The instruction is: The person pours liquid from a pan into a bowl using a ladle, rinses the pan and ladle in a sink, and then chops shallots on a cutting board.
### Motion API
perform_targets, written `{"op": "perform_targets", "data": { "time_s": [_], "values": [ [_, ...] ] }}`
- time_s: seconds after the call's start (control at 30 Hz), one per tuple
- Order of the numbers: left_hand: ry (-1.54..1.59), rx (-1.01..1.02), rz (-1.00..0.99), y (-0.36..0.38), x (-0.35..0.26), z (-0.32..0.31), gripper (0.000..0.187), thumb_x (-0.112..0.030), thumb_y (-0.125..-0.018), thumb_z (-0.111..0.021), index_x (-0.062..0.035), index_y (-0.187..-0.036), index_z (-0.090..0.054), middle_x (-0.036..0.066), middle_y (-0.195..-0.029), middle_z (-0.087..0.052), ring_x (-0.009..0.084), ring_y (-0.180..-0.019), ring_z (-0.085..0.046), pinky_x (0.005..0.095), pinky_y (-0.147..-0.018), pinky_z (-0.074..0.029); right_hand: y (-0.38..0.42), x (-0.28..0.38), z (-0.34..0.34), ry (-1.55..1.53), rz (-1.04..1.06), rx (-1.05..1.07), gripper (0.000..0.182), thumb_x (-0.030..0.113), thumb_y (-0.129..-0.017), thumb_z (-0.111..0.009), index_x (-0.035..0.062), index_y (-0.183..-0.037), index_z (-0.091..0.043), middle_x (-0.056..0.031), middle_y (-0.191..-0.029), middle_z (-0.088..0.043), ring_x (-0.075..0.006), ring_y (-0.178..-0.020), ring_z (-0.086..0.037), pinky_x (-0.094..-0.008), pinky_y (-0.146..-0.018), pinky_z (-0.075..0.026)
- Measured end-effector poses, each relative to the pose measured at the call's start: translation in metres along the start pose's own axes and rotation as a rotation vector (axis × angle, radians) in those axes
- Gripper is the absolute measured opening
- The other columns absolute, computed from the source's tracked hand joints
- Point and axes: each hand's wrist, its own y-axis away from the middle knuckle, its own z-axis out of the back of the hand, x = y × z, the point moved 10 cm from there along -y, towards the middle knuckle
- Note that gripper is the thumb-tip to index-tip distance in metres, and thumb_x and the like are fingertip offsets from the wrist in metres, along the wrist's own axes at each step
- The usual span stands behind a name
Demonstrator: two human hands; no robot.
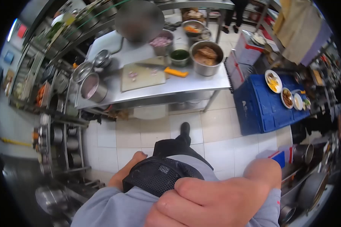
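Note:
Close to the camera, my right hand is closed, its fingers curled at the edge of a black mesh cap. The cap lies in front of my grey shirt, over my waist. My left hand shows only in part beyond the cap's left side; its fingers are mostly hidden. Ahead of me, out of both hands, a knife with a yellow handle lies across a cutting board with bits of chopped red onion.
The steel table also holds a pot of meat, a green-filled container, a pot of chopped onion and a tilted pot. Plates of food stand on a blue bin. Shelves line the left. Another person's legs show behind.

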Motion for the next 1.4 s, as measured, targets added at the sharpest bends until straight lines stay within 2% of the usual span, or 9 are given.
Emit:
{"op": "perform_targets", "data": {
  "time_s": [0.23, 0.33, 0.4, 0.53, 0.6, 0.93, 1.13, 1.23, 1.4],
  "values": [
    [0.430, 0.004, 0.474, 0.094, 0.078, -0.081, 0.045, -0.041, -0.099, -0.067, -0.0024, -0.112, -0.085, 0.029, -0.121, -0.079, 0.0462, -0.117, -0.075, 0.0511, -0.104, -0.059, -0.024, 0.005, -0.057, 0.216, 0.297, 0.025, 0.024, 0.022, -0.064, -0.067, 0.0100, -0.063, -0.046, -0.0034, -0.073, -0.038, -0.0188, -0.064, -0.040, -0.0323, -0.057, -0.030],
    [0.110, -0.091, -0.186, 0.054, 0.017, -0.060, 0.046, -0.043, -0.094, -0.074, 0.0003, -0.109, -0.084, 0.027, -0.117, -0.080, 0.0464, -0.111, -0.077, 0.0504, -0.101, -0.060, -0.039, 0.001, -0.087, 0.240, 0.317, 0.135, 0.024, 0.022, -0.064, -0.067, 0.0103, -0.063, -0.046, -0.0035, -0.073, -0.037, -0.0188, -0.064, -0.040, -0.0318, -0.057, -0.030],
    [0.748, -0.237, 0.348, 0.075, 0.039, 0.006, 0.041, -0.039, -0.097, -0.071, -0.0010, -0.103, -0.084, 0.024, -0.107, -0.082, 0.0444, -0.102, -0.079, 0.0499, -0.094, -0.061, -0.058, -0.016, -0.102, 0.135, 0.151, 0.096, 0.024, 0.023, -0.064, -0.067, 0.0105, -0.063, -0.046, -0.0034, -0.073, -0.037, -0.0189, -0.065, -0.040, -0.0317, -0.057, -0.031],
    [0.768, -0.347, 0.201, 0.025, 0.057, 0.089, 0.035, -0.035, -0.099, -0.072, -0.0029, -0.103, -0.083, 0.022, -0.101, -0.082, 0.0413, -0.097, -0.080, 0.0487, -0.089, -0.061, -0.084, -0.048, -0.149, 0.127, 0.126, 0.106, 0.023, 0.024, -0.063, -0.067, 0.0106, -0.063, -0.047, -0.0031, -0.073, -0.037, -0.0191, -0.065, -0.040, -0.0314, -0.058, -0.031],
    [0.878, -0.406, 0.067, 0.004, 0.070, 0.125, 0.025, -0.025, -0.104, -0.072, -0.0009, -0.108, -0.080, 0.010, -0.090, -0.080, 0.0182, -0.081, -0.077, 0.0370, -0.079, -0.062, -0.099, -0.067, -0.172, 0.065, 0.072, 0.077, 0.023, 0.023, -0.066, -0.068, 0.0105, -0.063, -0.048, -0.0030, -0.073, -0.038, -0.0189, -0.065, -0.041, -0.0309, -0.058, -0.032],
    [1.016, -0.621, -0.027, 0.026, 0.096, 0.300, 0.019, -0.019, -0.102, -0.075, -0.0028, -0.109, -0.081, 0.020, -0.093, -0.080, 0.0292, -0.083, -0.078, 0.0402, -0.079, -0.061, -0.145, -0.138, -0.274, 0.144, 0.240, 0.176, 0.023, 0.021, -0.075, -0.070, 0.0097, -0.068, -0.051, -0.0019, -0.075, -0.041, -0.0182, -0.067, -0.041, -0.0311, -0.058, -0.033],
    [0.815, -0.835, -0.154, 0.061, 0.085, 0.382, 0.017, -0.018, -0.103, -0.076, -0.0021, -0.107, -0.080, 0.018, -0.092, -0.076, 0.0333, -0.077, -0.074, 0.0439, -0.071, -0.057, -0.117, -0.280, -0.279, -0.048, -0.289, 0.490, 0.006, 0.016, -0.090, -0.078, 0.0128, -0.090, -0.073, -0.0038, -0.087, -0.063, -0.0190, -0.077, -0.069, -0.0342, -0.060, -0.051],
    [0.715, -0.867, -0.111, 0.082, 0.071, 0.414, 0.015, -0.013, -0.105, -0.075, 0.0010, -0.107, -0.080, 0.014, -0.092, -0.076, 0.0229, -0.081, -0.075, 0.0349, -0.075, -0.059, 0.033, -0.423, -0.239, 0.323, -0.974, 0.370, 0.028, 0.025, -0.099, -0.084, 0.0035, -0.116, -0.077, -0.0144, -0.111, -0.078, -0.0350, -0.099, -0.077, -0.0429, -0.082, -0.062],
    [0.817, -0.997, -0.078, 0.086, 0.050, 0.437, 0.012, -0.012, -0.104, -0.075, 0.0000, -0.104, -0.079, 0.014, -0.092, -0.073, 0.0296, -0.078, -0.072, 0.0394, -0.072, -0.056, 0.195, -0.527, -0.196, 0.592, -0.939, 0.339, 0.052, 0.020, -0.099, -0.078, -0.0014, -0.144, -0.065, -0.0240, -0.146, -0.065, -0.0452, -0.138, -0.060, -0.0495, -0.115, -0.050]
  ]
}}
